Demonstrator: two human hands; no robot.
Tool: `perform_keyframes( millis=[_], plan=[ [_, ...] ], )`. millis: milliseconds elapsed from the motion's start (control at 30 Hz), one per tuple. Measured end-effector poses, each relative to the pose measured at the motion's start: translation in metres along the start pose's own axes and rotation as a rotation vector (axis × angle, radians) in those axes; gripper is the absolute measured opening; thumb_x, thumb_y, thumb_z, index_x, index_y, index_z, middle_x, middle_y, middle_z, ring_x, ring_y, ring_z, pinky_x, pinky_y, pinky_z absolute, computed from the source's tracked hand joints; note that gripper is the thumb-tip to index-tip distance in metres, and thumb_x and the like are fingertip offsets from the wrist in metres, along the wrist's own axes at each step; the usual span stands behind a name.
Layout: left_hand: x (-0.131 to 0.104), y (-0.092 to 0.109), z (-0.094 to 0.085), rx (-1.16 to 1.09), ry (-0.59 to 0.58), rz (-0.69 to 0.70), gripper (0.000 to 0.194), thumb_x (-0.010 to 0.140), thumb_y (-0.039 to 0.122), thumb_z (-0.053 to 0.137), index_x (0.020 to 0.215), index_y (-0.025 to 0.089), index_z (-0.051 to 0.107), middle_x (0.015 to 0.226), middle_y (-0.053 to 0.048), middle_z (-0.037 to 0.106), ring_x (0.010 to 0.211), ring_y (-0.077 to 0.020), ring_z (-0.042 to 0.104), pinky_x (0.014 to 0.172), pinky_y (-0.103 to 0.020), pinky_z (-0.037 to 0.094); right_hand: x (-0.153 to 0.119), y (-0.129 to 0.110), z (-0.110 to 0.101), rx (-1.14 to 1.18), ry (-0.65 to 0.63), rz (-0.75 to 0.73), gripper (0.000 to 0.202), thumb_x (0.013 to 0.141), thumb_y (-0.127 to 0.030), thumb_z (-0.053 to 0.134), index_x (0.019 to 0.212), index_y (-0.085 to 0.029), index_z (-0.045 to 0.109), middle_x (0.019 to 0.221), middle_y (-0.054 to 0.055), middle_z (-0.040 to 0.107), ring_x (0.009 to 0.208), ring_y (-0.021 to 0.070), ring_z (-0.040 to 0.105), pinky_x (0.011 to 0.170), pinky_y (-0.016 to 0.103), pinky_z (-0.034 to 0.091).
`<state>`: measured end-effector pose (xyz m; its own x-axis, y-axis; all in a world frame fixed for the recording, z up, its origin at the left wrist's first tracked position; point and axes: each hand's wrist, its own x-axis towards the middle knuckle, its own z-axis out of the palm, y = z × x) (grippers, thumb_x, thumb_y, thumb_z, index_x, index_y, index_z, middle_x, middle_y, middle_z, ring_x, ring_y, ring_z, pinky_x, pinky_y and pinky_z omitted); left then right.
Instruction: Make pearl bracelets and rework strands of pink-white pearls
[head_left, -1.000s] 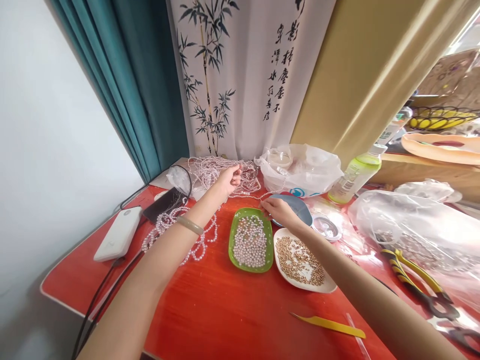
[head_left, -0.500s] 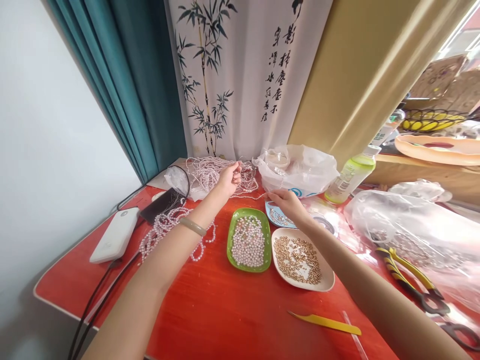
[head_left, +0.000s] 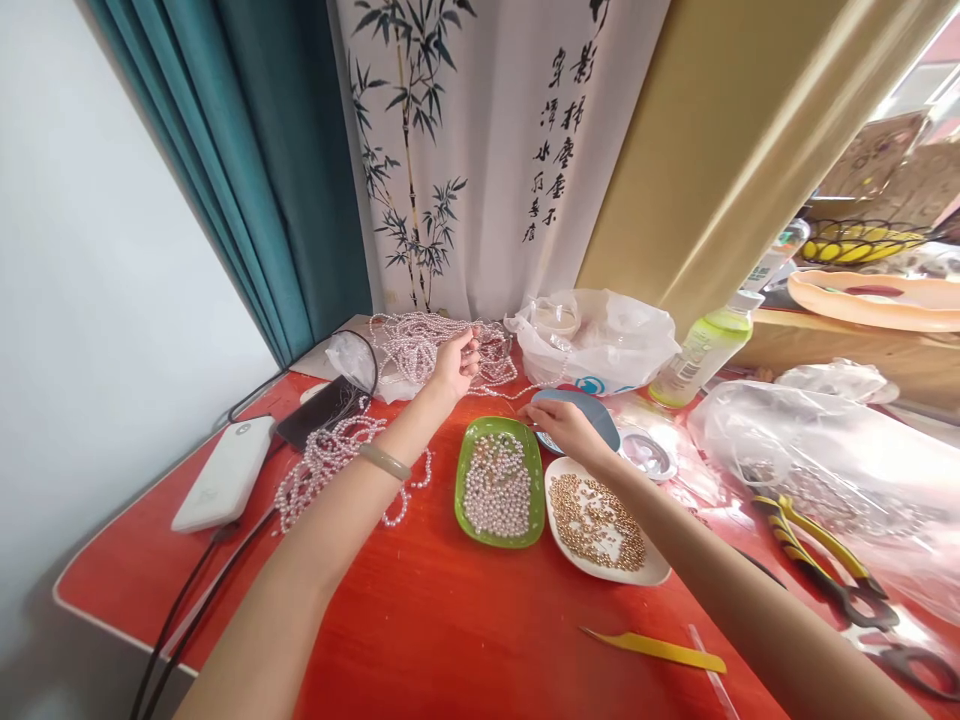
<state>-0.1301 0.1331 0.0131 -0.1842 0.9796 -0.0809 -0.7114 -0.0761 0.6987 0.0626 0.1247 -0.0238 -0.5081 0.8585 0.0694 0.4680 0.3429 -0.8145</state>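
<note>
My left hand [head_left: 457,362] is closed in a pinch in front of the pile of pink bead strands [head_left: 420,345]; what it holds is too fine to make out. Fingers pinched, my right hand [head_left: 561,422] hovers over the left edge of the blue tray [head_left: 592,412], and its small content is not clear either. Just below the hands lies the green tray [head_left: 536,500] with pearly pink beads [head_left: 496,490]. To its right, the white tray [head_left: 657,572] bears gold beads [head_left: 592,515].
Yellow tweezers [head_left: 660,650] lie near the front, pliers [head_left: 821,550] at the right. A plastic bag [head_left: 622,345] and a green-labelled bottle [head_left: 705,350] stand behind. At left are a white power bank [head_left: 229,475], a dark phone [head_left: 319,412] and loose bead strands [head_left: 330,460].
My right hand has moved down and slightly left, from the plastic bag's front edge to the blue tray, which now shows more. My left hand has barely moved.
</note>
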Motion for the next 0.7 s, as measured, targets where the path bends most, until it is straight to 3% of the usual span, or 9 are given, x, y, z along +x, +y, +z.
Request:
perform_keyframes(
  millis=[300, 567, 633, 700],
  plan=[
    [-0.001, -0.013, 0.000, -0.044, -0.052, 0.052, 0.009, 0.080, 0.015, 0.049, 0.072, 0.013, 0.052, 0.053, 0.006, 0.041, 0.033, 0.0006, 0.025, 0.032, -0.013, 0.015, 0.005, -0.012, -0.011, 0.048, -0.071, 0.068, 0.026, 0.081, -0.026, 0.040, 0.086, -0.013, 0.062, 0.089, 0.008, 0.065, 0.079, 0.0146, 0.062, 0.068, 0.026, 0.050],
    [0.007, -0.019, 0.007, -0.081, -0.077, 0.065, 0.012, 0.081, 0.013, 0.046, 0.072, 0.012, 0.053, 0.054, 0.006, 0.041, 0.033, 0.0004, 0.024, 0.030, -0.014, 0.014, 0.019, -0.023, -0.032, -0.126, -0.187, 0.107, 0.012, 0.072, -0.022, 0.055, 0.071, -0.017, 0.066, 0.067, 0.004, 0.065, 0.048, 0.0118, 0.057, 0.046, 0.023, 0.044],
    [0.007, -0.021, 0.009, -0.085, -0.081, 0.061, 0.013, 0.081, 0.012, 0.045, 0.071, 0.012, 0.053, 0.054, 0.006, 0.041, 0.033, 0.0006, 0.023, 0.030, -0.013, 0.013, 0.026, -0.027, -0.040, -0.148, -0.154, 0.117, 0.011, 0.070, -0.021, 0.057, 0.064, -0.016, 0.065, 0.057, 0.003, 0.062, 0.041, 0.0109, 0.053, 0.042, 0.023, 0.041],
    [0.006, -0.022, 0.010, -0.086, -0.086, 0.060, 0.012, 0.081, 0.012, 0.047, 0.071, 0.013, 0.053, 0.055, 0.006, 0.041, 0.033, 0.0008, 0.024, 0.031, -0.013, 0.014, 0.036, -0.035, -0.047, -0.117, -0.026, 0.087, 0.014, 0.070, -0.021, 0.058, 0.059, -0.015, 0.064, 0.055, 0.005, 0.061, 0.041, 0.0100, 0.051, 0.042, 0.023, 0.040]
  ],
)
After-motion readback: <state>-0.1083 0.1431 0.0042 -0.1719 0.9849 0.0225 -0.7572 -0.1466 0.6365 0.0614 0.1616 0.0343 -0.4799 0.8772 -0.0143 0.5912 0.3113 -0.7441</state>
